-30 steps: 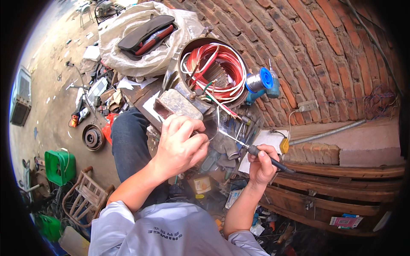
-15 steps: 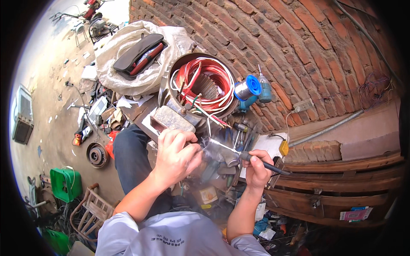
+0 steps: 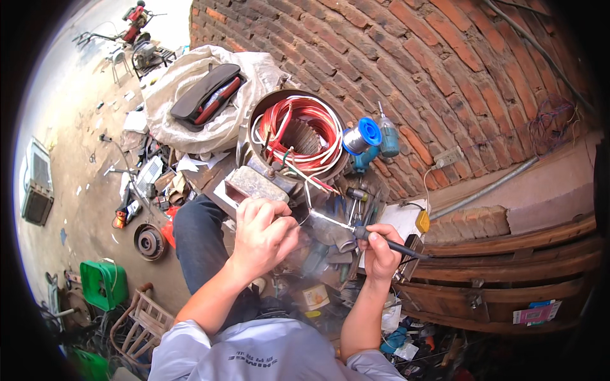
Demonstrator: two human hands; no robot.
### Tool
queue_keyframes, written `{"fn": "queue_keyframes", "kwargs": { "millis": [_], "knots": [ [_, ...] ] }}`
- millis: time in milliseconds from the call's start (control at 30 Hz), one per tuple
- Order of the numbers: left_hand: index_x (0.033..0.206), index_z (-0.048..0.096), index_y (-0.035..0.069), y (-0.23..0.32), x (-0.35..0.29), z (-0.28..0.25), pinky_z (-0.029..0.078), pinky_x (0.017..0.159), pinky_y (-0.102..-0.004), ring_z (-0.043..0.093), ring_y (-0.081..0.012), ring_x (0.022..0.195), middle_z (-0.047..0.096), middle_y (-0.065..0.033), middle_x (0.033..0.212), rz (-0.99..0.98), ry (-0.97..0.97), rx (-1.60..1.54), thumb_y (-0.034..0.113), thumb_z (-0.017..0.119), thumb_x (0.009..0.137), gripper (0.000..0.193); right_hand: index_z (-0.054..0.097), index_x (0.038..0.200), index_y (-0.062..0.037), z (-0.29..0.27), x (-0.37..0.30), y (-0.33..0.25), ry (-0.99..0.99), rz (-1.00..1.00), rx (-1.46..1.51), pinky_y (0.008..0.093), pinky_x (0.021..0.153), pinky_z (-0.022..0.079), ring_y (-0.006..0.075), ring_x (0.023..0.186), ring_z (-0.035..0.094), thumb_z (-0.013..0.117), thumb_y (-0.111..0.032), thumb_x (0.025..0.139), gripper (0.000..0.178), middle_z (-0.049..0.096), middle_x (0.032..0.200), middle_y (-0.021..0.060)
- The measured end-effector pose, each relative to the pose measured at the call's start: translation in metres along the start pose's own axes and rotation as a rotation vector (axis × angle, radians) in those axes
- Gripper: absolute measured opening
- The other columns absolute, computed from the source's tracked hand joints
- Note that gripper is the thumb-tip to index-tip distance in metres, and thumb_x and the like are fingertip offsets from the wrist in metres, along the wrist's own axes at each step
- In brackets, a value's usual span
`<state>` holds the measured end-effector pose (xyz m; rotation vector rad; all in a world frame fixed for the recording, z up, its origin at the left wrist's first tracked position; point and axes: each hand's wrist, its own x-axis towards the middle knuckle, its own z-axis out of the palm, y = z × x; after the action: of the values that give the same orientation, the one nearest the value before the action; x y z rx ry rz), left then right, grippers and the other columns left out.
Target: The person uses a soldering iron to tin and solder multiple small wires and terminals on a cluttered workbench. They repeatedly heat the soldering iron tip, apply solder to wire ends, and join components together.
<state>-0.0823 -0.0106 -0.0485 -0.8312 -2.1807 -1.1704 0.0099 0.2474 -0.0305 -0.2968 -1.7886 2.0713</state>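
Observation:
My right hand grips a soldering iron with a black handle. Its pale metal tip reaches left toward the end of a thin white lead, which hangs from a motor housing. My left hand is closed in a pinch close to that tip; whatever is between its fingers is too thin to make out. Red and white wire lies coiled inside the round housing. A rusty grey terminal box on the housing's side sits just beyond my left hand.
A blue-rimmed spool of silvery wire and a teal power drill stand beside the housing, near the brick wall. At left are a tool pouch on a white sack and a green bin. A wooden cabinet is at right.
The view has tilted slightly, so the scene sits a little lower. Both hands keep nearly the same pose, and the haze around the iron's tip looks thinner.

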Motion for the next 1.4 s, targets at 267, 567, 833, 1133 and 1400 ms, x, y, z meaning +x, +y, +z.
{"fn": "queue_keyframes", "kwargs": {
  "millis": [267,567,833,1133,1400],
  "knots": [
    [0.088,0.071,0.012,0.0,-0.001,0.0,0.041,0.098,-0.0452,0.06,-0.0261,0.102,0.065,-0.0015,0.104,-0.009,-0.021,0.002,0.013,0.083,0.072,0.02,0.068,0.104,0.0083,0.005,-0.001,-0.002,0.006,-0.015,-0.024,0.0291,0.063,0.049,0.0166,0.068,0.061,0.068,-0.006,0.091,0.019,0.069,0.083,0.0147],
    [0.085,0.07,0.012,-0.005,-0.002,0.0,0.042,0.097,-0.0452,0.061,-0.0273,0.1,0.065,-0.002,0.099,-0.009,-0.069,-0.012,0.012,0.082,0.073,0.017,0.071,0.101,0.0065,0.017,-0.004,-0.011,0.001,-0.033,-0.126,0.0255,0.062,0.047,0.0116,0.066,0.06,0.07,-0.006,0.091,0.016,0.067,0.076,0.0065],
    [0.084,0.07,0.011,-0.009,-0.004,-0.006,0.042,0.097,-0.045,0.06,-0.0275,0.101,0.066,-0.0032,0.099,-0.033,-0.12,0.0,0.01,0.082,0.076,0.014,0.073,0.103,0.0049,0.024,0.0,-0.013,-0.058,-0.08,-0.059,0.0217,0.062,0.044,0.005,0.069,0.059,0.071,-0.004,0.094,0.013,0.07,0.079,0.0017],
    [0.082,0.072,0.009,-0.01,-0.003,-0.006,0.043,0.096,-0.0449,0.061,-0.0283,0.102,0.067,-0.004,0.099,-0.077,-0.156,0.026,0.013,0.081,0.077,0.012,0.074,0.101,0.0031,0.026,0.001,-0.004,-0.06,-0.168,-0.045,0.0208,0.062,0.043,0.0029,0.07,0.057,0.073,-0.003,0.093,0.01,0.069,0.08,-0.0018],
    [0.083,0.071,0.011,-0.011,-0.002,-0.009,0.042,0.097,-0.0428,0.062,-0.0251,0.098,0.069,-0.0018,0.098,-0.048,-0.159,-0.001,0.013,0.081,0.079,0.011,0.076,0.099,0.0015,0.021,0.001,0.001,-0.056,-0.164,-0.07,0.0247,0.068,0.051,0.0062,0.074,0.063,0.075,-0.005,0.091,0.011,0.072,0.082,0.0011]
  ]
}}
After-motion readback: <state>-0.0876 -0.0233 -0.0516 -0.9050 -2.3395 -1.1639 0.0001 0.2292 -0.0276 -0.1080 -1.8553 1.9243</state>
